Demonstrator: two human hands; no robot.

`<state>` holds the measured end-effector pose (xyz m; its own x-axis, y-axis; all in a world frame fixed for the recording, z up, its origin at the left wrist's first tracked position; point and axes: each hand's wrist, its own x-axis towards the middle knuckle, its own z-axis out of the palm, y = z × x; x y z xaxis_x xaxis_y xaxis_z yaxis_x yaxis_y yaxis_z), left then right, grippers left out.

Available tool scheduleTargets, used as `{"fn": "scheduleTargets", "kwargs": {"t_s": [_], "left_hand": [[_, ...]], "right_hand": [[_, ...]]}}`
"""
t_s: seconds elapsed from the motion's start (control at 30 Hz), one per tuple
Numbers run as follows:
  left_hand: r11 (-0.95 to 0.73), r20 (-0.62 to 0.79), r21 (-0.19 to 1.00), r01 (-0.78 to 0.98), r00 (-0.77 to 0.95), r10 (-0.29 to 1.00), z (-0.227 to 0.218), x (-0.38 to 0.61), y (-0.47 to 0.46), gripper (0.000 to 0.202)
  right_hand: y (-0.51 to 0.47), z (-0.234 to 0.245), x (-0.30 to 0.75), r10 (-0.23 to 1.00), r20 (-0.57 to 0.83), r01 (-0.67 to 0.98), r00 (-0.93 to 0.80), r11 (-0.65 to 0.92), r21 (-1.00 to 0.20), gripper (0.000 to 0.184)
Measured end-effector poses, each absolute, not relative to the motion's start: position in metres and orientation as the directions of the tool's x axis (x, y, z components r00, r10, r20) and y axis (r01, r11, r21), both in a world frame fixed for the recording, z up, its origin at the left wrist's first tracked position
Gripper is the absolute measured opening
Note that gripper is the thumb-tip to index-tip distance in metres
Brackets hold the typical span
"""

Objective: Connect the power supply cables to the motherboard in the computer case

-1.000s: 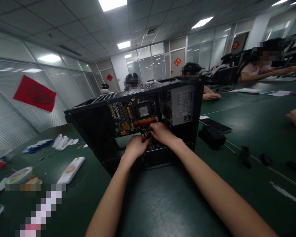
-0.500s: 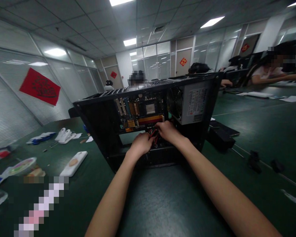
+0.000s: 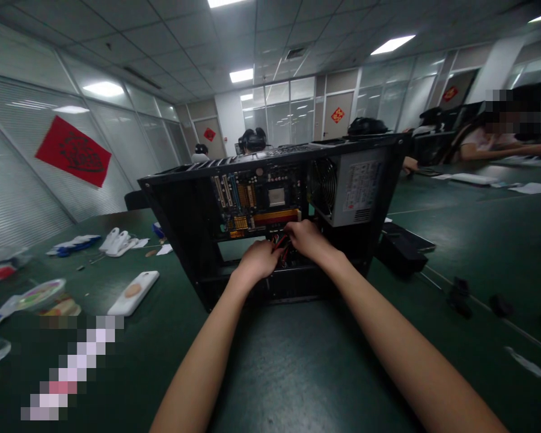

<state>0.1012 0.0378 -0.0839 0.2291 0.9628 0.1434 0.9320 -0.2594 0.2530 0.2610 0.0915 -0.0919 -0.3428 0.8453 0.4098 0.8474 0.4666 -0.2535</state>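
An open black computer case (image 3: pixel 180 210) stands on the dark green table (image 3: pixel 297 367) in front of me. Inside it I see the motherboard (image 3: pixel 256 201) and a grey power supply (image 3: pixel 356 192) with a fan. Both my hands reach into the lower part of the case. My left hand (image 3: pixel 258 260) is closed around a bundle of red and black cables (image 3: pixel 281 248). My right hand (image 3: pixel 307 239) is curled on the same cables just below the motherboard. The fingertips of both hands are partly hidden.
A white phone case (image 3: pixel 134 293) lies left of the computer, with white and blue items (image 3: pixel 112 242) and packets beyond it. A black box (image 3: pixel 401 252) and small black parts (image 3: pixel 460 297) lie to the right. Other people sit at the far tables.
The view has shifted a little, so the case sits slightly further right and higher. Both hands stay on the cables in the same spot.
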Motion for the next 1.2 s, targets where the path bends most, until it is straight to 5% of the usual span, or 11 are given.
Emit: {"fn": "scheduleTargets", "kwargs": {"t_s": [0.4,1.2], "left_hand": [[-0.222,0.09,0.187,0.957,0.209,0.974,-0.0793,0.1034,0.0361,0.037],[-0.161,0.107,0.143,0.976,0.147,0.983,-0.0819,0.1034,0.0342,0.044]], "right_hand": [[0.0852,-0.0862,0.2605,0.872,0.363,0.855,-0.328,0.437,-0.278,0.032],[0.0852,-0.0849,0.2578,0.892,0.32,0.914,-0.318,0.378,-0.145,0.025]]}}
